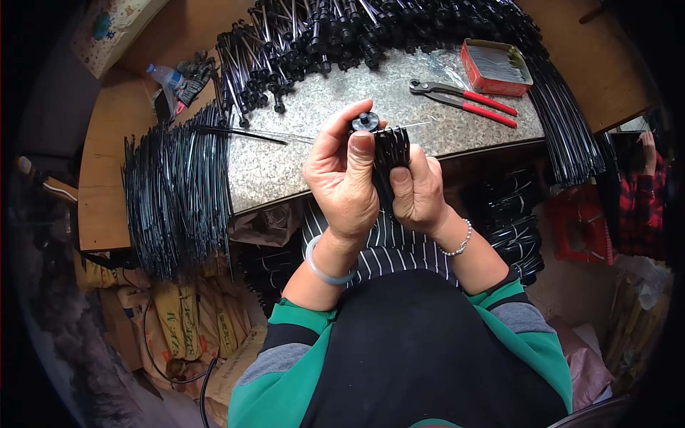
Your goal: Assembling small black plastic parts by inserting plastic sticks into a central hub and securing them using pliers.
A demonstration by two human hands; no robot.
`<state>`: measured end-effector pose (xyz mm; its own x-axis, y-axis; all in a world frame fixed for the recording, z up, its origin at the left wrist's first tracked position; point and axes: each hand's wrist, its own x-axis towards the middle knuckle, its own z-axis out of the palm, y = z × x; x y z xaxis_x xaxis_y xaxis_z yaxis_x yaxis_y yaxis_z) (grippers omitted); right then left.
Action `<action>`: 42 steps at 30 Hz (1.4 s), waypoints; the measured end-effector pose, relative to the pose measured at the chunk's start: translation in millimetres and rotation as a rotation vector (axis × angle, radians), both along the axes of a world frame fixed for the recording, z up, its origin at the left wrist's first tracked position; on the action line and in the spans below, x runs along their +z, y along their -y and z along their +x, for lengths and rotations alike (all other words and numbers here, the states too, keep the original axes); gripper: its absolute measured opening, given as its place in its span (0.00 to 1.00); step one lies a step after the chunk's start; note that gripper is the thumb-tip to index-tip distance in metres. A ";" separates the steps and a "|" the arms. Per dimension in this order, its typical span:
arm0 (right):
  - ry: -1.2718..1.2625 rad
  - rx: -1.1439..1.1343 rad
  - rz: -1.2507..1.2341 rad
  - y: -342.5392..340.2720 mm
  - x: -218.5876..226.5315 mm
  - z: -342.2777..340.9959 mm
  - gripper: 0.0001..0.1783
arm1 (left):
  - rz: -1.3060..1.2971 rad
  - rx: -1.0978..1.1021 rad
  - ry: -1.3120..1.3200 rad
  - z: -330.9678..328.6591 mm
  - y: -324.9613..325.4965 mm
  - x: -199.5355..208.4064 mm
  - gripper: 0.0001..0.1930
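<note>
Above the near edge of a speckled stone slab, my two hands are raised close together. My left hand (341, 175) pinches a small round black plastic piece with a central knob (365, 121) between thumb and fingers. Beside it, my right hand (419, 191) is closed around a bundle of thin black strips (392, 150), their tips pointing up. A thin metal wire (419, 125) sticks out to the right behind the bundle. More thin wires (289, 135) lie left of my left hand, near a dark rod. The fingers behind the bundle are partly hidden.
Red-handled pincers (467, 100) and a red tin of thin metal pieces (496, 68) lie on the slab (267, 175). Rods with black ends (314, 36) are heaped along the back. Black strips hang over the left (178, 192) and right edges. A person in red plaid (642, 200) is at right.
</note>
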<state>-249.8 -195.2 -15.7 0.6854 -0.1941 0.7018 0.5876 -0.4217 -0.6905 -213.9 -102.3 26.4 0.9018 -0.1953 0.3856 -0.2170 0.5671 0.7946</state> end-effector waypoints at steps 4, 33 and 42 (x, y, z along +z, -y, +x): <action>-0.009 -0.051 -0.044 -1.0 -1.1 1.2 0.10 | -0.008 0.044 0.002 -0.6 2.2 -3.4 0.17; -0.126 0.103 0.064 -2.2 3.1 0.1 0.11 | -0.048 -0.283 -0.119 13.0 -13.0 -3.8 0.22; -0.123 -0.145 -0.041 -8.9 0.6 -0.9 0.10 | 0.198 0.028 0.108 5.1 3.3 -0.6 0.22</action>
